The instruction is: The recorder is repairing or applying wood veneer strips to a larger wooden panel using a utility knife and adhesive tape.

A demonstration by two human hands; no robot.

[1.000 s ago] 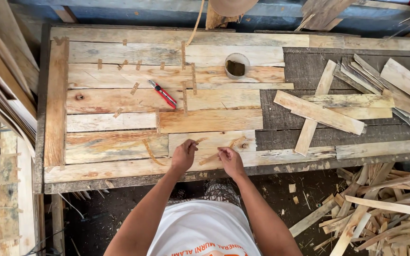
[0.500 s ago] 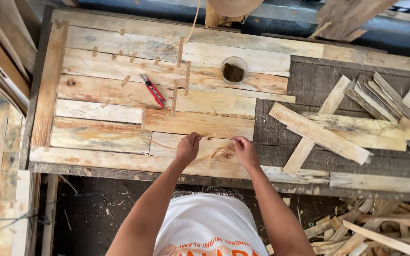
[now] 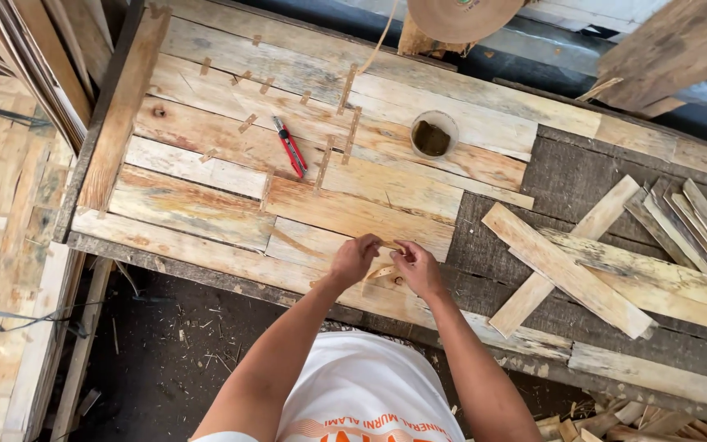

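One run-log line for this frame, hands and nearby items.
left hand: pinching wood sliver | right hand: pinching same sliver | over: plank panel | nearby: red cutter, cup

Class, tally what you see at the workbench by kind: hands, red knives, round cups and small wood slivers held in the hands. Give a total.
Hands: 2, left hand and right hand
Red knife: 1
Cup: 1
Sliver: 1
Total: 5

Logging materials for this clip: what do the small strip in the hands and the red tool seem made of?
Small strip: looks like thin raw wood, pale, unfinished, the same tone as the boards under it. Red tool: apparently plastic, glossy red with dark parts; any metal cannot be told at this size.
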